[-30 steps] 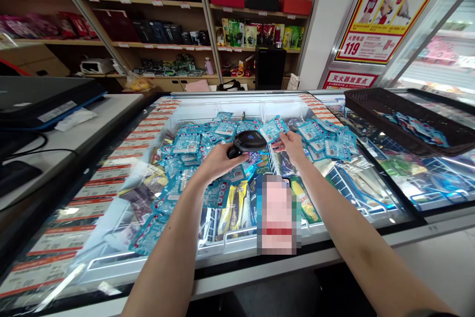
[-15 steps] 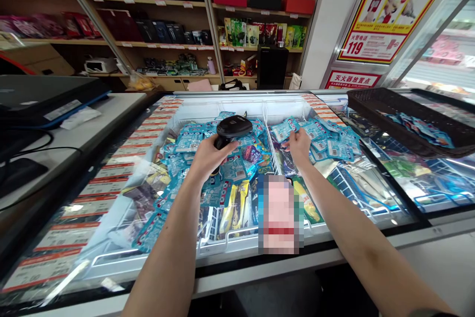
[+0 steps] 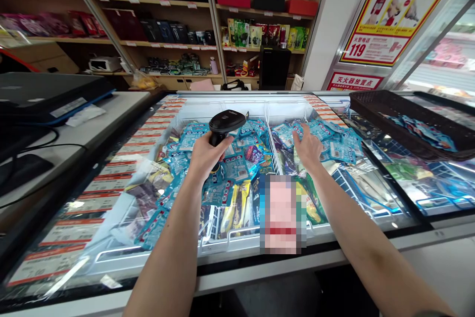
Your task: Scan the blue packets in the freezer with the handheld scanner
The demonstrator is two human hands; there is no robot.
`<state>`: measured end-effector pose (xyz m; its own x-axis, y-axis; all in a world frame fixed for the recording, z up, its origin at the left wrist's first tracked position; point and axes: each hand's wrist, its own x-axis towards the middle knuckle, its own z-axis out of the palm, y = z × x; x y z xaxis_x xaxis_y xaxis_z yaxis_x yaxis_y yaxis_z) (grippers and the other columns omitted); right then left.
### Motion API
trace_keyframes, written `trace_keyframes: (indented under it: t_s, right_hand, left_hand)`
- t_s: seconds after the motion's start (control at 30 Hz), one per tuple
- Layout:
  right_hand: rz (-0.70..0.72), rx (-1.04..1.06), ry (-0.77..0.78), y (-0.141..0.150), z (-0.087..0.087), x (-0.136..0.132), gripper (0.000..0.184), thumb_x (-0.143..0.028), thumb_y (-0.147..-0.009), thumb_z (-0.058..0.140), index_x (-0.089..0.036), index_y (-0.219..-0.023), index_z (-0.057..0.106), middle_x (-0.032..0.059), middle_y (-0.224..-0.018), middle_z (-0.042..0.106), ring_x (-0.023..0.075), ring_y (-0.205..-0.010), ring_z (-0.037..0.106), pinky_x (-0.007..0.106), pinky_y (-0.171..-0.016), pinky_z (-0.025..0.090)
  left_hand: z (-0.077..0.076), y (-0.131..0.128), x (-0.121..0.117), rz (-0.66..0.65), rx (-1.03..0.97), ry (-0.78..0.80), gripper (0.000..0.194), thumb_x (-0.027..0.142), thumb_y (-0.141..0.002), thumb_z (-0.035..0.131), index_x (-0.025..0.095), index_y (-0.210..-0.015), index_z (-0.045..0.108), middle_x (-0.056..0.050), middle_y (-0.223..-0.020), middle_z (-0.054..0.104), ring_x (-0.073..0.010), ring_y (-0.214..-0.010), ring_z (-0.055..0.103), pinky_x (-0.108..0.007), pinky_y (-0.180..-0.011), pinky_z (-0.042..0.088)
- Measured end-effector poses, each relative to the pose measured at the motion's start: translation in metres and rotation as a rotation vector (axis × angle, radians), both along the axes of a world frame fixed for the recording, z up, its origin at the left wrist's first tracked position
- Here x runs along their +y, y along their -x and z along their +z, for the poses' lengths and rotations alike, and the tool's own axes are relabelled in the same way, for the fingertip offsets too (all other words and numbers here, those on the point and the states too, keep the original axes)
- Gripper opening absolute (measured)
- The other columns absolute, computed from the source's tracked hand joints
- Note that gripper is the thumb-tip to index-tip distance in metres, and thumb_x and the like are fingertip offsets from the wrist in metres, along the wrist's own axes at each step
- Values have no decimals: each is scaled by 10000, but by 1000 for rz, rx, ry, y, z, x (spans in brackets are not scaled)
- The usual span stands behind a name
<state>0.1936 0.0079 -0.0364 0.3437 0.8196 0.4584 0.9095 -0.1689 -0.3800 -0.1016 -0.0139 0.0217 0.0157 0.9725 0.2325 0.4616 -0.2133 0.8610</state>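
Note:
My left hand (image 3: pixel 208 155) is wrapped round the handle of a black handheld barcode scanner (image 3: pixel 227 120), held above the left part of a chest freezer. Many blue packets (image 3: pixel 236 166) lie below it. On the right side of the white wire divider (image 3: pixel 272 151), my right hand (image 3: pixel 308 147) reaches over more blue packets (image 3: pixel 342 152), its fingers extended and apart. One flat blue packet (image 3: pixel 284 135) with a white label lies just left of those fingertips. Whether the fingertips touch a packet is hard to tell.
A pixelated upright rectangle (image 3: pixel 282 215) covers the freezer's front edge. At right, a dark brown basket (image 3: pixel 374 114) holds several blue packets. Sliding glass with price labels (image 3: pixel 92 203) lies at left, beside a counter (image 3: pixel 122 104). Stocked shelves (image 3: pixel 170 45) stand behind.
My right hand has let go of the blue packet it was pinching and shifted slightly right, fingers now extended. The scanner in my left hand has moved a little left and up.

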Motion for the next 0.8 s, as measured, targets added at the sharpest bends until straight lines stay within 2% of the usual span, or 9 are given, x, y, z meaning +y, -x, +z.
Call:
trace_keyframes:
  t_s: [0.13, 0.3, 0.4, 0.47, 0.53, 0.67, 0.8]
  right_hand:
    - [135, -157, 122, 9, 0, -2, 563, -613, -859, 431, -177, -1170, 605, 178, -929, 662, 305, -861, 628, 389, -742, 446]
    - [48, -200, 139, 4, -4, 0, 464, -472, -902, 459, -184, -1251, 557, 172, -963, 656, 292, -885, 619, 378, -750, 448]
    - [77, -179, 88, 2, -2, 1, 441, -437, -922, 430, -167, -1239, 575, 175, -1007, 650, 294, -929, 604, 380, -779, 442]
    - [196, -145, 55, 6, 2, 2, 407, -416, -936, 406, -174, -1187, 617, 152, -1025, 653, 275, -955, 595, 365, -812, 437]
    - [385, -90, 53, 14, 6, 2, 361, -388, -935, 420, -197, -1132, 655, 110, -1020, 664, 241, -964, 591, 334, -842, 433]
    - [769, 27, 143, 36, 10, 4, 284, -354, -903, 496, -229, -1061, 695, 51, -1018, 683, 194, -932, 605, 288, -826, 438]
    - [872, 129, 284, 65, 17, 7, 271, -403, -863, 547, -213, -891, 738, 43, -829, 707, 179, -751, 627, 261, -685, 438]
  left_hand:
    - [3, 0, -2, 22, -27, -1, 378, 508, -744, 563, 160, -889, 585, 13, -505, 513, -118, -432, 454, -232, -453, 343]
    - [4, 0, -3, 41, -39, -14, 364, 503, -740, 565, 165, -876, 583, 10, -530, 519, -115, -436, 451, -233, -454, 343]
    - [3, 1, -2, 39, -27, -5, 373, 504, -739, 562, 162, -885, 588, 10, -523, 518, -118, -439, 458, -236, -453, 341]
    - [2, 1, -1, 52, -15, -9, 375, 500, -737, 563, 157, -887, 592, 9, -516, 517, -121, -442, 463, -236, -452, 336]
    - [2, 1, 0, 85, -18, -24, 372, 487, -727, 568, 154, -890, 596, 8, -523, 524, -122, -449, 468, -236, -450, 330]
    - [3, 3, 0, 145, -37, -37, 377, 471, -718, 566, 150, -912, 596, 7, -534, 531, -126, -459, 471, -240, -446, 323]
    - [0, 7, 2, 146, -35, -47, 383, 480, -729, 560, 147, -916, 591, 9, -541, 539, -119, -447, 470, -237, -448, 330]
